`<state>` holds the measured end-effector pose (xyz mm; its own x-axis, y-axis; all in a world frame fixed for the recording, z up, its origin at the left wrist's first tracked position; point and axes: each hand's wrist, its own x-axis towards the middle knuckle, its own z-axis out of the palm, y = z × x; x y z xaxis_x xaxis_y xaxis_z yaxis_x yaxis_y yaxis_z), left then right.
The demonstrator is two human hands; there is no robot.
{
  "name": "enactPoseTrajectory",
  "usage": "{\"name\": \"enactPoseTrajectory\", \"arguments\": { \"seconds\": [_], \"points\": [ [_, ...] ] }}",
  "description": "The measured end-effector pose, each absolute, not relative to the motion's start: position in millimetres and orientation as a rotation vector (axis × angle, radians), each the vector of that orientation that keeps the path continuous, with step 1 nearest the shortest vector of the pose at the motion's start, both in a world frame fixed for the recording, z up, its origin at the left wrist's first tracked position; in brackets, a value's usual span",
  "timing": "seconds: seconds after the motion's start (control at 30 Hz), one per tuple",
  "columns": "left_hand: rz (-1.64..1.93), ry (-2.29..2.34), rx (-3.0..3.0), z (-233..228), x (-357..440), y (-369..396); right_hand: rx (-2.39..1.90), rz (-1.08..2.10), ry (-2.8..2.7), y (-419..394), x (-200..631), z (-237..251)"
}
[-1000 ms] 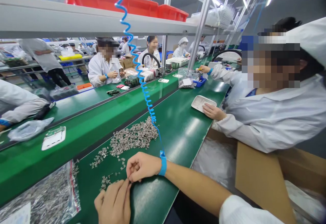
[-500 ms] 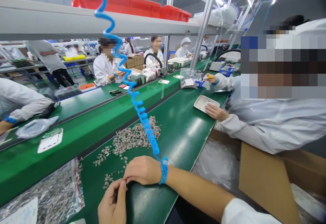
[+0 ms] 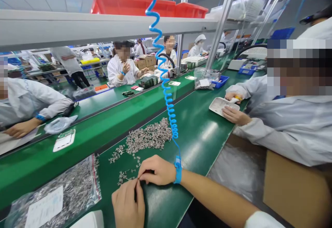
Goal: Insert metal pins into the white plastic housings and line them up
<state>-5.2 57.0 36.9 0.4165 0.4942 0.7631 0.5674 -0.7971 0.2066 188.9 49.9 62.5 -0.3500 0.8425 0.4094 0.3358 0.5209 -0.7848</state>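
Plastic bag (image 3: 64, 191) full of small metal parts lies at the left on the green table (image 3: 202, 134). Next to it the left hand (image 3: 128, 202) and the right hand (image 3: 157, 170) meet, both with fingers closed, pinching one tiny metal part; it is too small to see well. Loose metal parts (image 3: 149, 139) lie in a pile just behind the hands. On the right wrist is a blue wrist strap (image 3: 177, 169).

We are wearing a blue wrist strap (image 3: 177, 170) on our right hand (image 3: 157, 170) — its coiled blue cord (image 3: 163, 72) rising overhead — and a white sleeve (image 3: 261, 220).
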Motion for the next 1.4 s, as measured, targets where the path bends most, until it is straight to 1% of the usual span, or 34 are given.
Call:
{"name": "enactPoseTrajectory", "arguments": {
  "seconds": [0.17, 0.37, 0.57, 0.87, 1.23, 1.4],
  "points": [
    [-1.372, -0.913, -2.569, 40, -5, 57, -0.959, 0.892, -1.811, 50, 189, 63],
    [-1.390, -0.945, -2.628, 36, -6, 57, -0.956, 0.914, -1.751, 49, 189, 63],
    [-1.351, -0.961, -2.632, 40, -5, 56, -0.937, 1.053, -1.677, 50, 190, 64],
    [-1.386, -0.848, -2.501, 35, -5, 64, -0.914, 1.080, -1.699, 56, 193, 55],
    [-1.307, -0.894, -2.526, 35, -3, 62, -0.917, 0.977, -1.749, 55, 190, 56],
    [-1.278, -0.950, -2.542, 35, -2, 58, -0.950, 0.977, -1.670, 54, 189, 56]
  ]
}}
